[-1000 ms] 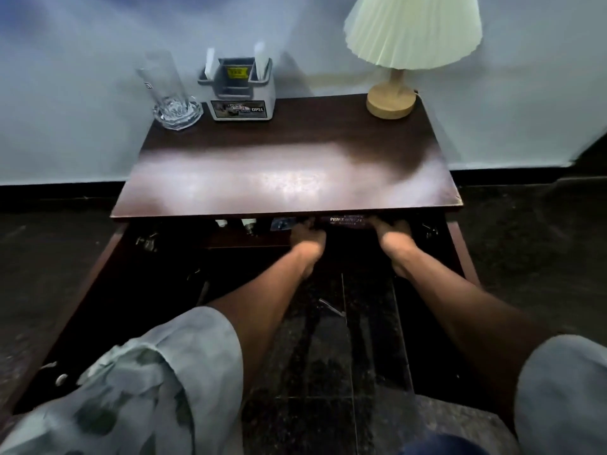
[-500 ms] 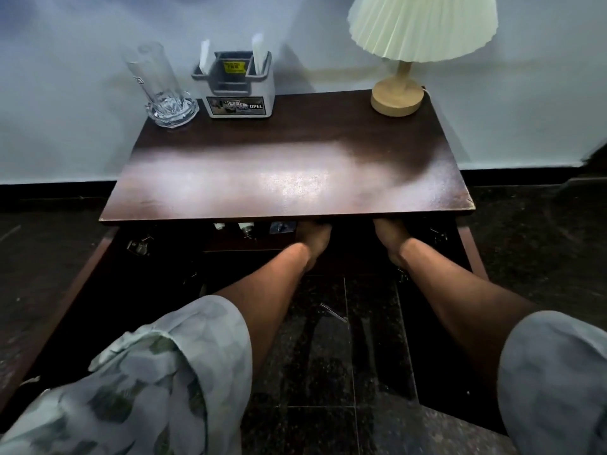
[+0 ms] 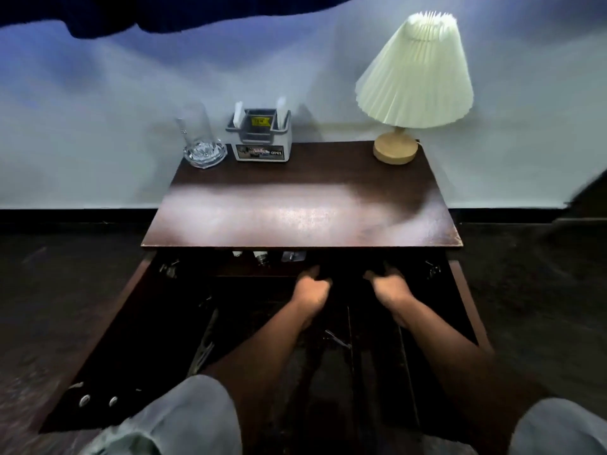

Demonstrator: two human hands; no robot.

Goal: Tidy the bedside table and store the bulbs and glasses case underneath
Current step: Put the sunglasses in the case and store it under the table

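Below, hands (image 3: 348,284) under tabletop (image 3: 302,218), lamp (image 3: 414,87) behind

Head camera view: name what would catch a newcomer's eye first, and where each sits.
The pleated cream lamp stands at the back right corner of the dark tabletop. At back left sit a clear glass and a grey organiser box. Below the front edge, the left hand and right hand reach underneath.

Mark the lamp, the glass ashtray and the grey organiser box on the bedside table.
lamp (image 3: 414,73): head view, on the pleated shade.
glass ashtray (image 3: 205,153): head view, on its bowl.
grey organiser box (image 3: 262,149): head view, on its front face.
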